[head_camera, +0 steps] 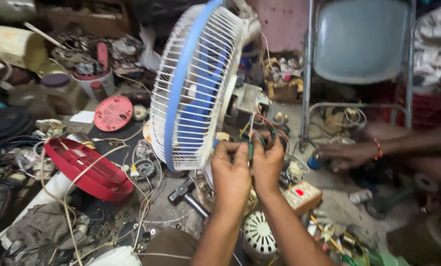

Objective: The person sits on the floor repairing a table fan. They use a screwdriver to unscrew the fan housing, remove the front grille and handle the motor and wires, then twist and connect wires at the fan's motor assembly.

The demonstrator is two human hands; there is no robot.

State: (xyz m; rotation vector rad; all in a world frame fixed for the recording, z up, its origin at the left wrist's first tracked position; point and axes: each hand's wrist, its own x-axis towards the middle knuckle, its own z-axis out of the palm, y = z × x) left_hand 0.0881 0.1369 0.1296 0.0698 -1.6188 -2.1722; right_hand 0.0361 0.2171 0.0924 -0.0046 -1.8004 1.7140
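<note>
A table fan with a white wire guard (196, 83) and blue blades stands tilted in the middle, its back turned to the right. Coloured wires (261, 129) come out behind its motor. My left hand (231, 170) and my right hand (268, 162) are side by side just behind the guard's lower edge, fingers pinched on those wires and on a small green part between them. What the fingertips grip exactly is partly hidden by the hands.
Another person's hand (347, 155) with a red wristband rests on the floor at right. A metal folding chair (361, 44) stands behind. A red fan base (85, 170), hammer (185, 193), white motor cover (259, 236) and cables litter the floor.
</note>
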